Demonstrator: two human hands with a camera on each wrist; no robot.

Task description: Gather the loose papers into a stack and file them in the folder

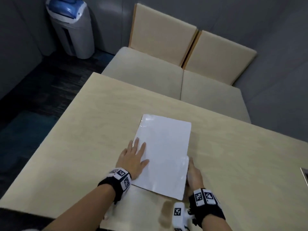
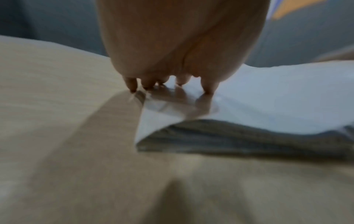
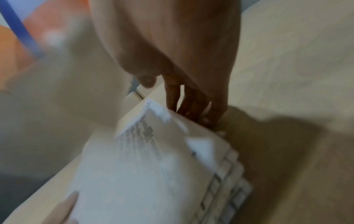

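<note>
A white glossy folder point(image 1: 163, 152) lies flat on the beige table point(image 1: 83, 130), straight in front of me. My left hand point(image 1: 135, 157) rests flat on its left edge, fingers straight; in the left wrist view the fingertips point(image 2: 207, 89) press the shiny cover point(image 2: 268, 98) down. My right hand point(image 1: 194, 174) sits at the folder's near right corner. In the right wrist view its straight fingers point(image 3: 191, 109) stand against the side of the printed papers point(image 3: 143, 166), and the translucent cover is raised beside the thumb. The near edge of the folder bulges over several sheets.
Two cream sofa seats point(image 1: 150, 77) with upright cushions stand just past the table's far edge. A grey bin with a blue lid point(image 1: 73, 29) stands at the back left on the dark floor. A small grey object point(image 1: 305, 175) pokes in at the right edge.
</note>
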